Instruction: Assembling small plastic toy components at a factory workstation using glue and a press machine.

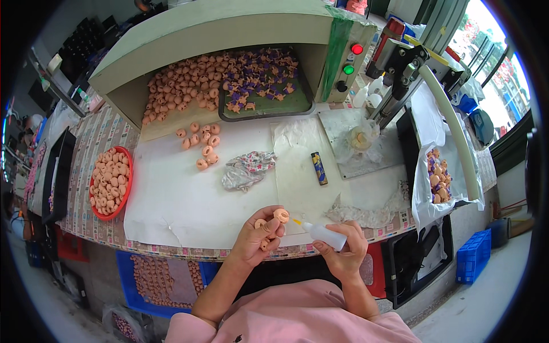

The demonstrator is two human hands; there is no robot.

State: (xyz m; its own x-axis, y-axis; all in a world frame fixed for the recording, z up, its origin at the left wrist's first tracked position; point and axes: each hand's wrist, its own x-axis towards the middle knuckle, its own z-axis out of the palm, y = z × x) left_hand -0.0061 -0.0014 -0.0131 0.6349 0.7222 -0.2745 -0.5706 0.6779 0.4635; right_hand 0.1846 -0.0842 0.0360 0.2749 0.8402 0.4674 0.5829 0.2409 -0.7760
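Left hand (pixel 251 239) over the near edge of the patterned table (pixel 80 188), fingers curled round several small, hollow, peach-coloured pieces (pixel 281 215); right hand (pixel 346 247) wrapped round a white plastic squeeze bottle (pixel 326 236), yellow tip (pixel 297 222) just beside the top piece! Left, a round red basket (pixel 131 176) holds more.

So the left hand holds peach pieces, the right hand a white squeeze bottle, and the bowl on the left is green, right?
The bowl is red, not green, as the head view shows. The left hand does hold peach pieces, the right hand a white squeeze bottle.
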